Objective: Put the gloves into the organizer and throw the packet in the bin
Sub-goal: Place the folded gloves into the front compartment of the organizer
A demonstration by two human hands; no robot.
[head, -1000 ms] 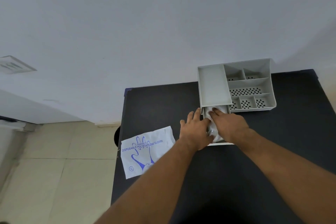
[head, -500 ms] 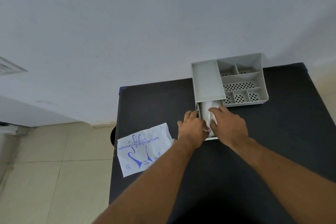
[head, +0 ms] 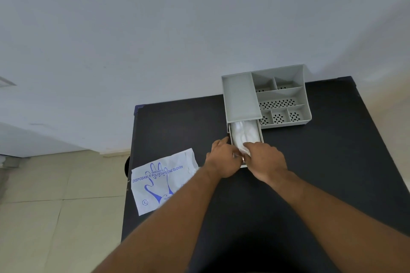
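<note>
Looking down from the head camera, I see my left hand (head: 223, 158) and right hand (head: 265, 159) close together at the near end of the pulled-out drawer (head: 260, 134) of the grey organizer (head: 240, 97). The right hand's fingers are curled and pinched on the near end of the clear gloves (head: 244, 134); the left hand is half curled against the drawer's near left corner, its fingers touching the drawer wall, though I cannot tell whether it actually grips anything. The gloves lie bunched inside the drawer, their long axis running along it, from the hands toward the organizer body at the far edge of the black table (head: 332, 162). The organizer sits at the far edge, toward the right corner, against the white wall (head: 199, 29); its upper compartments, some with perforated floors, look bare, and the solid tray on its left covers the far part of the drawer. The packet (head: 159, 180), white with blue print reading "DISPOSABLE POLYETHYLENE GLOVES" and a hand outline, lies flat at the table's left edge, overhanging it slightly, its long axis slanting from near-left to far-right. It is just left of my left forearm, which crosses its near right corner.
</note>
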